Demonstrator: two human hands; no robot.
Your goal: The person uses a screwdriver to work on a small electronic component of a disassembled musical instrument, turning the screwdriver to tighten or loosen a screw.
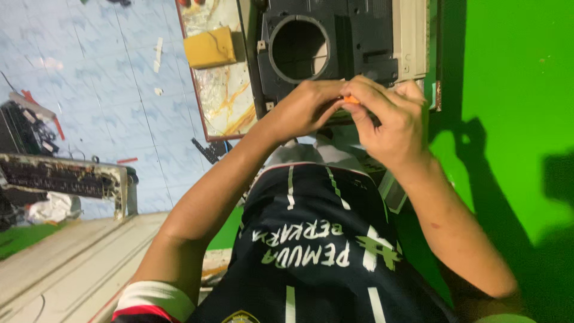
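Small orange thing [351, 100], mostly hidden between both hands, perhaps a tool.

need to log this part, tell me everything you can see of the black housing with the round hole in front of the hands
The black housing looks like moulded plastic, boxy, with ribs and stepped edges. A large round opening with a pale grey rim sits on its left side, dark inside. It lies on a marbled board, with a beige panel along its right edge. The left hand and right hand cover its near edge, pinching a small orange piece.
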